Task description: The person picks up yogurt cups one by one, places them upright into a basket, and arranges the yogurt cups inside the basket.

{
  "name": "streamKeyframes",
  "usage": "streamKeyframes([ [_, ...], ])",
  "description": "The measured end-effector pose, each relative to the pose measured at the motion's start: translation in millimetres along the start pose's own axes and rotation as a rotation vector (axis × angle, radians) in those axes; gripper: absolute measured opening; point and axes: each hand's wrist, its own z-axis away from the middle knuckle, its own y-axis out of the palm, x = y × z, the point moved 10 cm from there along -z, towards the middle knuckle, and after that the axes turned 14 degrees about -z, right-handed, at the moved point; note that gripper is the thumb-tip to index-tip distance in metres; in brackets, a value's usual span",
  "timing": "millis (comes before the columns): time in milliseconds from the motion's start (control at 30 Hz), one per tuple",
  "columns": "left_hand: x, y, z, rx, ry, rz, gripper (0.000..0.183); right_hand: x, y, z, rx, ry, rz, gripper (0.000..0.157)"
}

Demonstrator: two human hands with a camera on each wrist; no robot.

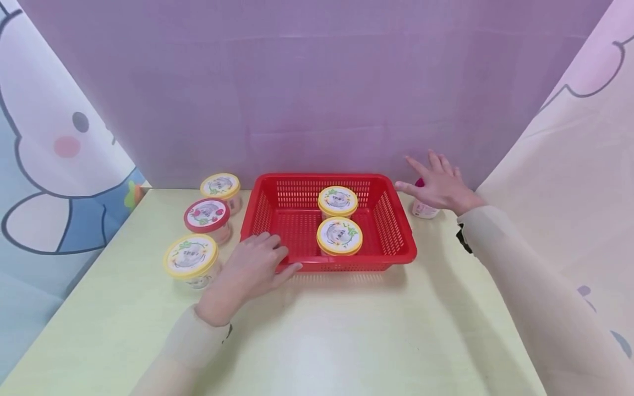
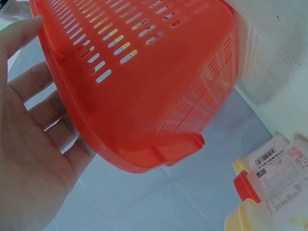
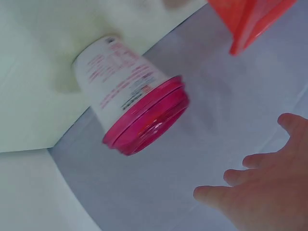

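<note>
A red plastic basket [image 1: 297,266] stands in the middle of the table, with two yellow-lidded tubs [image 1: 339,236] inside, one behind the other. My left hand [image 1: 250,264] holds its near left corner; in the left wrist view the fingers [image 2: 45,103] reach behind the rim and the thumb lies at the rim's edge. My right hand [image 1: 438,184], fingers spread, hovers above a white cup with a pink lid [image 1: 425,209] to the right of the basket. In the right wrist view that cup [image 3: 115,77] stands apart from the fingers, pink printing on its side.
Left of the basket stand two more yellow-lidded tubs [image 1: 190,257] with a red-lidded tub [image 1: 207,215] between them. A purple cloth backdrop [image 1: 317,99] rises behind the table [image 1: 346,341]. Cartoon-printed curtains [image 1: 59,137] hang at both sides.
</note>
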Motion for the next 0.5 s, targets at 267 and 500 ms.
streamKeyframes([
  [267,0.5,-0.6,1.9,-0.006,-0.003,-0.002,0.038,-19.4,-5.4,-8.5,-0.03,0.043,-0.005,0.094],
  [500,0.6,-0.3,1.6,-0.016,-0.006,0.006,0.038,-39.3,-2.2,-15.1,-0.034,0.07,0.016,0.095],
])
